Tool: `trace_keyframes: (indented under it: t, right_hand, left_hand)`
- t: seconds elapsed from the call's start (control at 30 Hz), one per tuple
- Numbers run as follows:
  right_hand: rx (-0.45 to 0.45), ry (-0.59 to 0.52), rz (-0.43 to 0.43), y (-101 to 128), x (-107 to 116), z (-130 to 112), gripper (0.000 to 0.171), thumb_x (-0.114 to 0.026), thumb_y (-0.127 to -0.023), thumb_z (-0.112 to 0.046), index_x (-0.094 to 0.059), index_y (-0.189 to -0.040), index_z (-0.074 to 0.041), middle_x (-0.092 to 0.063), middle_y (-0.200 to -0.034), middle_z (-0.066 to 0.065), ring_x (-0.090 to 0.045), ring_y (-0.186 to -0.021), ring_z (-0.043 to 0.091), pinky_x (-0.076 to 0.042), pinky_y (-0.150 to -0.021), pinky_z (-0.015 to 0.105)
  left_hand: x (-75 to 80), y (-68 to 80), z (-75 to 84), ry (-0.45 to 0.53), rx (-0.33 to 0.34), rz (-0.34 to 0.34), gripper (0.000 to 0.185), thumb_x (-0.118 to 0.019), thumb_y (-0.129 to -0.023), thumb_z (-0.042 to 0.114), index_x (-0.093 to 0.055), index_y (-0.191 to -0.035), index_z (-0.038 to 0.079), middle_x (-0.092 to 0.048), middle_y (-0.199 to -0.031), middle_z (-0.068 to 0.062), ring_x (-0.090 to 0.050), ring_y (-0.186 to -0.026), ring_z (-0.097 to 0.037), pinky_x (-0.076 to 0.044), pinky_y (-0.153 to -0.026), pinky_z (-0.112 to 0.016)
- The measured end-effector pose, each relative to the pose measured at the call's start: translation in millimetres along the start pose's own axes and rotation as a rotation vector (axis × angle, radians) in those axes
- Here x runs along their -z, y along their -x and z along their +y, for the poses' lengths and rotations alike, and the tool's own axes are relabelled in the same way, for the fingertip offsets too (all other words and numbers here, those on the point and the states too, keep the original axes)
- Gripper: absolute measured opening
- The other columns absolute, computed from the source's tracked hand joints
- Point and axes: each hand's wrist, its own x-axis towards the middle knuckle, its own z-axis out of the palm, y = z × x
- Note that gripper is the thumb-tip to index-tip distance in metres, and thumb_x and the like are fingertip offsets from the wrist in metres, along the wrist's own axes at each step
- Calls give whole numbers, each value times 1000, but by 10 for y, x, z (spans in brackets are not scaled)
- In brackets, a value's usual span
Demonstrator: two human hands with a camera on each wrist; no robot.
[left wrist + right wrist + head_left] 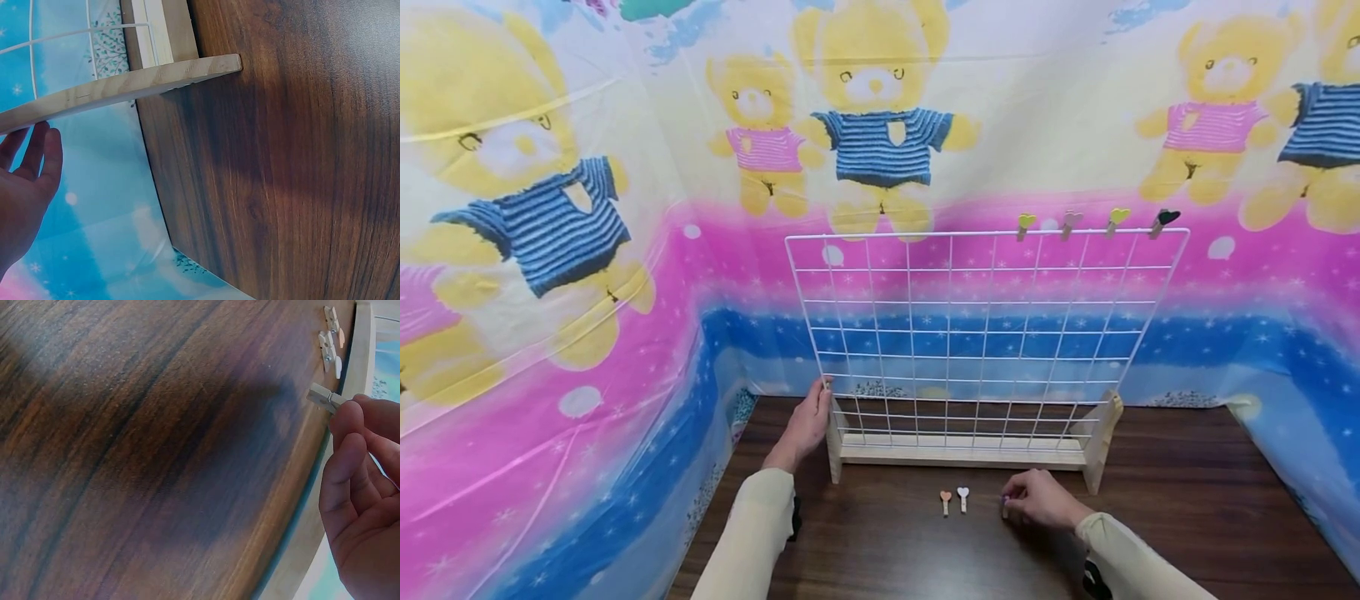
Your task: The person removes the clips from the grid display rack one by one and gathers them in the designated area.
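My right hand (1041, 500) pinches a small wooden clothespin (324, 396) between thumb and fingertips, close over the tabletop; a bit of purple shows at its top in the head view. To its left lie two more clothespins, one with an orange heart (945, 499) and one with a white heart (963, 497). At the left end of a white wire grid rack (951, 333), my left hand (805, 421) touches the wooden side panel (119, 87) with fairly straight fingers. Along the grid's top right edge sit several heart clothespins, including a yellow one (1026, 222) and a dark green one (1165, 220).
The rack's wooden base (962, 452) stands on a dark brown wood-grain table (880, 550). Its right side panel (1102, 442) rises just behind my right hand. A teddy-bear printed cloth (1037, 125) hangs behind the table and along both sides.
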Motion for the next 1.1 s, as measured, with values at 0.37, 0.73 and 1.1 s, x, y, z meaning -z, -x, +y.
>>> trace_keyframes:
  t: [0.37, 0.73, 1.1]
  right_hand:
    - [-1, -18, -10, -6, -54, 54, 5, -65, -87, -4, -69, -90, -4, -62, -74, 0, -57, -52, 15, -47, -47, 28]
    - [3, -18, -16, -2, -42, 82, 6, -64, -89, -6, -69, -89, -6, -63, -74, 0, -56, -50, 13, -47, -47, 28]
    - [-41, 9, 14, -78, -37, 141, 7, -62, -91, -8, -68, -87, -7, -57, -63, -3, -54, -50, 11, -44, -50, 27]
  left_hand:
    - [3, -1, -1, -14, -17, 5, 38, -24, -106, 31, -33, -142, 20, -44, -78, -12, -45, -69, -28, -38, -70, -41]
    - [-24, -5, -36, -18, -27, 17, 40, -24, -106, 32, -33, -143, 19, -51, -85, -15, -50, -73, -29, -40, -74, -43]
    - [-17, -6, -17, -2, -9, 1, 40, -23, -106, 33, -32, -143, 20, -37, -75, -7, -35, -61, -21, -36, -70, -40]
